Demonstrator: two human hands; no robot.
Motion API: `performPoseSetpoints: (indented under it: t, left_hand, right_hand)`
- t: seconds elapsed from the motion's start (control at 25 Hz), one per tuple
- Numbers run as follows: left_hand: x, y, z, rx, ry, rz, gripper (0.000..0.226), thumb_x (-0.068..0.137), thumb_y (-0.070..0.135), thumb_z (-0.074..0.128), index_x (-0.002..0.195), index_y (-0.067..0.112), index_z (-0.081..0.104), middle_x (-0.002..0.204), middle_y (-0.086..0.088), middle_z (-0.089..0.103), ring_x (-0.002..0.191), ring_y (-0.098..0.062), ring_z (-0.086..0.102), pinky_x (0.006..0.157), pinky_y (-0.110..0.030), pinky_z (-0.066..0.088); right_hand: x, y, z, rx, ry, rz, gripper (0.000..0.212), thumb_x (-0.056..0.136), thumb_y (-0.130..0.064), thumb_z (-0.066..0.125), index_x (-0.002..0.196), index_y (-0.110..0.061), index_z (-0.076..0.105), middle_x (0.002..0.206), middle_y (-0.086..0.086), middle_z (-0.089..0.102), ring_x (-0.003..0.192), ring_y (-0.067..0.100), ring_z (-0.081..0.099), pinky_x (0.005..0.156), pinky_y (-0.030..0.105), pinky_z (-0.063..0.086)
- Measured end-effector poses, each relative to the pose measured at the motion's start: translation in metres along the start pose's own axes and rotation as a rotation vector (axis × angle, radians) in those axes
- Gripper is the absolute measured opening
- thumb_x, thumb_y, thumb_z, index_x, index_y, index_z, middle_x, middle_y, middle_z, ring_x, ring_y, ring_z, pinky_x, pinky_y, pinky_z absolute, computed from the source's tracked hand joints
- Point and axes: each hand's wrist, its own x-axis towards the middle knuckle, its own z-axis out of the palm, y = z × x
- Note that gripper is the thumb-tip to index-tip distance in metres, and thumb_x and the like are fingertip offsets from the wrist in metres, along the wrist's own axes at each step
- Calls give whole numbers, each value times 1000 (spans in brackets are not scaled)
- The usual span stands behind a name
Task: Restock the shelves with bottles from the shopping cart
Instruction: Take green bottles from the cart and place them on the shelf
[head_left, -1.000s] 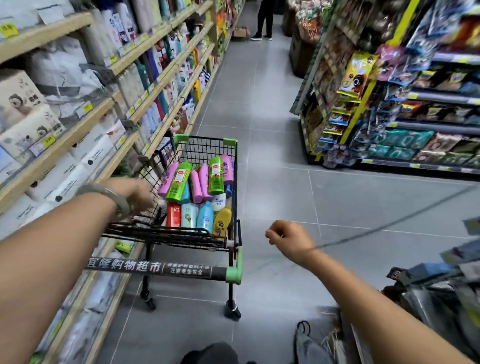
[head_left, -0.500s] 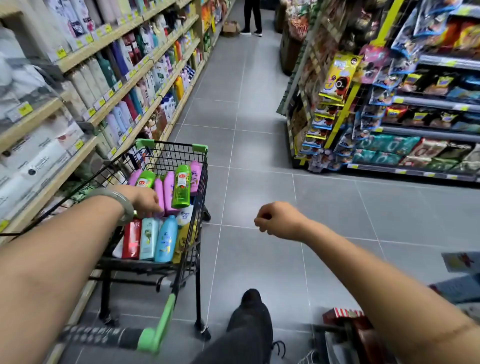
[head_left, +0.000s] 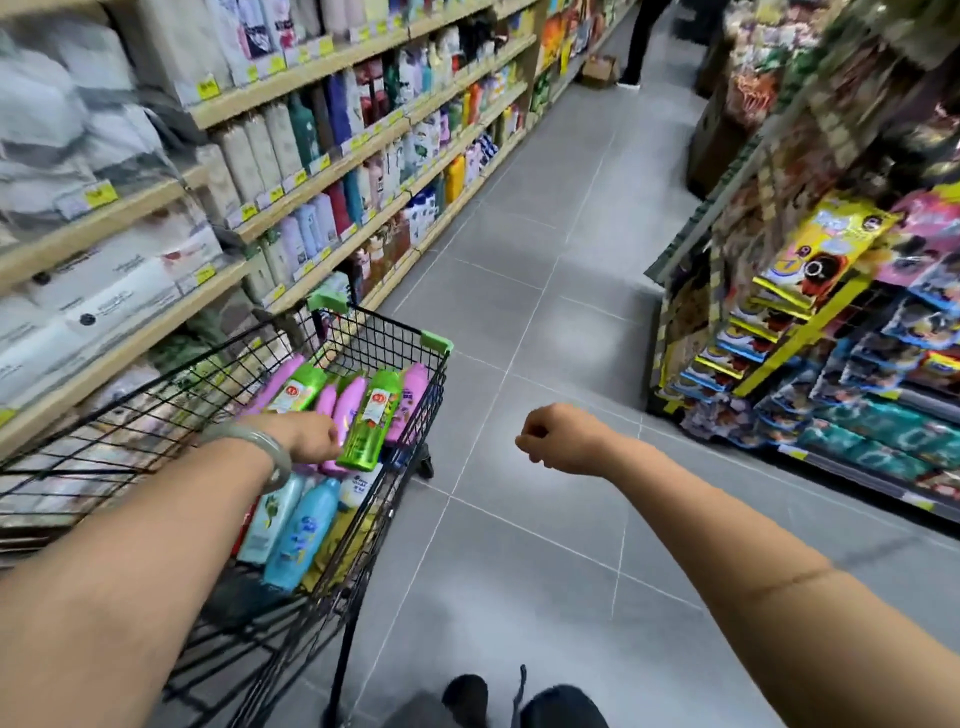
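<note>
My left hand (head_left: 310, 438) has reached the green bottle (head_left: 371, 415) in the cart (head_left: 374, 340).
Can't tell its grip; right hand (head_left: 558, 439) still fisted, empty.

The grey tiled floor (head_left: 545, 291) carried a sheen of light. Light wooden shelves (head_left: 130, 345) with yellow price tags lined the left, and a yellow-framed display rack (head_left: 805, 335) of bright packets stood right. A brown cardboard box (head_left: 600, 70) sat far down the aisle.
</note>
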Motion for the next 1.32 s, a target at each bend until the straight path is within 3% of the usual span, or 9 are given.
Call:
performPoseSetpoints:
  t: [0.16,0.36,0.52,0.6,0.8,1.0,1.12,1.24,1.32]
  left_hand:
    - [13,-7,14,-187,-41,-51,29,98,32,47,108,9,61,109,-6,62,89,-15,54,80,-26,44]
    - [48,-18,9,-432,37,-163,30,99,25,45,113,4,62,115,-10,63,89,-18,55,76,-27,44]
    - [89,-13,1,-529,76,-283,34,97,22,44,111,-3,62,120,-21,61,103,-31,58,89,-35,46]
    - [101,-3,-3,-566,80,-363,35,98,26,43,115,2,60,122,-15,61,112,-30,56,91,-32,45]
    - [126,12,21,-806,120,-528,25,94,31,44,106,15,59,116,-7,62,103,-24,59,89,-34,48]
    - [153,-13,34,-1010,160,-640,18,95,30,45,93,18,58,113,-9,64,95,-22,59,86,-32,48]
    - [191,-33,33,-1078,204,-688,23,93,25,48,111,16,59,119,-9,62,105,-25,58,92,-33,46]
    - [227,-39,27,-1111,239,-645,29,93,22,47,120,16,56,125,-7,60,110,-25,57,92,-33,45]
    - [249,-39,30,-1142,242,-593,33,90,20,53,123,14,53,126,-7,59,111,-25,58,92,-34,46]
  right_hand:
    - [59,3,-16,-120,-79,-44,26,94,-34,49,104,-14,63,112,7,68,100,26,61,90,36,50]
    - [156,-28,-25,-279,-210,-280,27,94,-33,47,101,-14,64,110,7,68,102,27,61,87,33,49]
    - [230,-54,-32,-438,-354,-503,28,95,-26,45,101,-7,64,112,16,65,106,31,59,74,27,39]
    - [265,-64,-45,-518,-434,-566,28,96,-24,44,104,-6,64,115,16,64,105,30,58,73,25,35]
    - [362,-105,-60,-645,-540,-628,36,98,-28,41,102,-2,66,114,19,65,106,33,59,76,28,39]
    - [407,-157,-16,-541,-649,-717,20,98,-29,48,82,-19,57,83,0,60,80,18,56,62,23,36]
    - [437,-183,27,-505,-695,-731,23,96,-30,50,98,-12,64,90,5,64,82,20,58,66,25,41]
    - [471,-194,59,-525,-693,-728,24,93,-31,53,100,-13,66,89,5,64,86,22,61,63,25,41]
    - [492,-201,75,-558,-691,-689,24,92,-32,55,107,-14,60,99,6,65,92,24,63,73,28,47]
